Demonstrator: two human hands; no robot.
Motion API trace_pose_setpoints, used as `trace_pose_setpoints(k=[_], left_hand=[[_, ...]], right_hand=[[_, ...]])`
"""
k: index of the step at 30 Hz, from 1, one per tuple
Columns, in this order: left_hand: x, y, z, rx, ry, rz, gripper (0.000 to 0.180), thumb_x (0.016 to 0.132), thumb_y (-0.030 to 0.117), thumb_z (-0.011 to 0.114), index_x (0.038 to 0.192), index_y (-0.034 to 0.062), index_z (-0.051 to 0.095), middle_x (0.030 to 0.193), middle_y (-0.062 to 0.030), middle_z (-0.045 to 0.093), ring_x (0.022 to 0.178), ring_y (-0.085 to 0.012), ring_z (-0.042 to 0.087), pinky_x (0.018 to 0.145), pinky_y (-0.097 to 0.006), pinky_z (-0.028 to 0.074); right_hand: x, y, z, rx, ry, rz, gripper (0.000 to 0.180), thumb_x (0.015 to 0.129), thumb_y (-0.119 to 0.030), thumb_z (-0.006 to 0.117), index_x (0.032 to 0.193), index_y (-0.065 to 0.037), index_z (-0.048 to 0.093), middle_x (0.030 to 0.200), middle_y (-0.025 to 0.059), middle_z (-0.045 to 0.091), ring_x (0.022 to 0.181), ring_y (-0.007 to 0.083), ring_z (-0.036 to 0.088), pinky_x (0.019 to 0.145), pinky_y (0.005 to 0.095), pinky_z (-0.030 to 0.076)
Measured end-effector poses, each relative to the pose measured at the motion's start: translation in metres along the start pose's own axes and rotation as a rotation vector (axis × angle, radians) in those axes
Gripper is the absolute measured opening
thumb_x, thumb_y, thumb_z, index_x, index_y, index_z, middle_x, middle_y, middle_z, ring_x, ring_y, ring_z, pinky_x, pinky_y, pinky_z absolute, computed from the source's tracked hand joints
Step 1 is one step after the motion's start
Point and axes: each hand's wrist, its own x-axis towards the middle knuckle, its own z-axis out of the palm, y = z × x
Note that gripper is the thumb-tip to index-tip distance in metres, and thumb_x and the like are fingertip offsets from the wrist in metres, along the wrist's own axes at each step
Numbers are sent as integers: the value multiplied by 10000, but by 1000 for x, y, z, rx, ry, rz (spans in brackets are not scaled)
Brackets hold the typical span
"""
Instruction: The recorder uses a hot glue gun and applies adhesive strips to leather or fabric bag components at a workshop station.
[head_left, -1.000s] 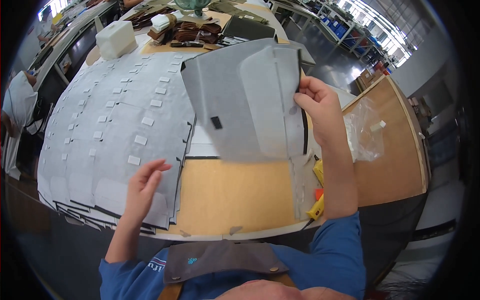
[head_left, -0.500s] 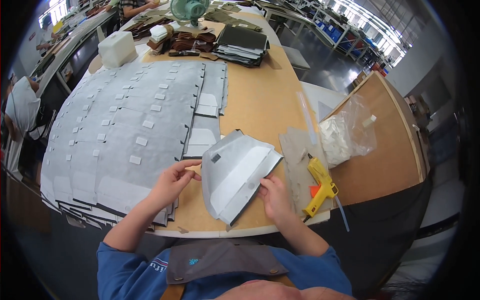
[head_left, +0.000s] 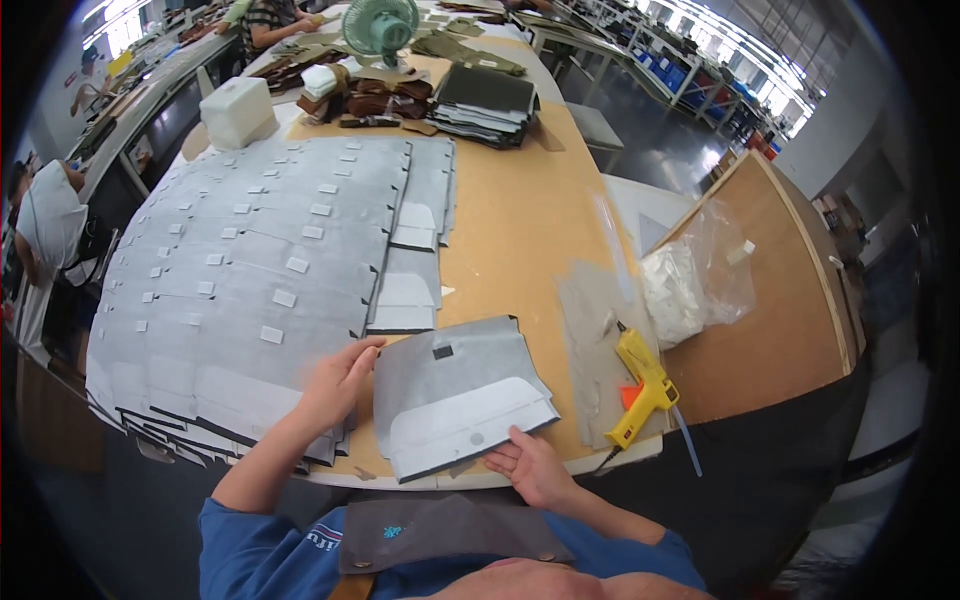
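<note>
A grey fabric panel (head_left: 450, 365) with dark edges, a paler band and a small dark patch lies tilted near the table's front edge. At its left edge, my left hand (head_left: 338, 385) pinches the upper corner between thumb and fingers; the hand is slightly blurred. My right hand (head_left: 535, 470) grips the lower right edge, thumb on top and fingers partly under it. Rows of overlapping similar grey panels (head_left: 330, 255), many bearing small white rectangles, spread over the table's left side, close to my left hand.
To the right, a yellow glue gun (head_left: 648, 385) rests on a grey sheet (head_left: 590, 350). Beyond it are a clear bag of white pieces (head_left: 680, 285) and a wooden board (head_left: 770, 310). A green fan (head_left: 380, 28), stacked dark pieces (head_left: 485, 95) and a white container (head_left: 238, 112) stand farther back.
The panel has turned to lie more level and moved nearer to me. My right hand has moved down with its edge, and my left hand has shifted slightly left and down.
</note>
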Motion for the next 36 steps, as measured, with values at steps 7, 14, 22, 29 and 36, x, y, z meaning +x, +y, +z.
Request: trace_pose_setpoints(k=[7,14,22,29,36], left_hand=[[1,15,8,187,0,100,354,945,231,633,1289,152,607,999,-184,699,836,-349,683,726,-398,524],[28,15,1,342,113,156,356,920,146,649,1270,96,605,1043,-157,711,861,-349,684,719,-398,535],[8,-23,8,405,233,430,338,879,77,658,1215,103,629,1081,-113,713,781,-301,691,646,-382,540],[7,-30,15,423,204,567,382,821,27,657,1196,101,642,1183,-74,700,731,-250,701,576,-338,543],[13,-29,12,355,176,493,369,817,20,655,1179,92,654,1185,-71,701,729,-224,707,561,-320,540]], right_hand=[[-2,8,-2,-189,-20,71,334,1028,-157,524,1255,89,516,1273,209,607,1144,304,643,972,377,513],[-18,0,9,-574,-101,121,282,1021,-186,546,1154,51,626,1119,141,696,1028,228,689,920,317,530],[-19,-103,55,-1594,268,-1071,156,905,-184,688,921,-31,713,742,115,697,633,221,684,581,324,521],[155,-244,115,-1717,566,-1365,298,925,-289,642,1151,-95,643,951,108,709,860,313,689,730,414,538],[338,-336,140,-1980,641,-1424,644,867,-395,691,1354,-31,477,1403,166,520,1201,358,570,971,447,490]])
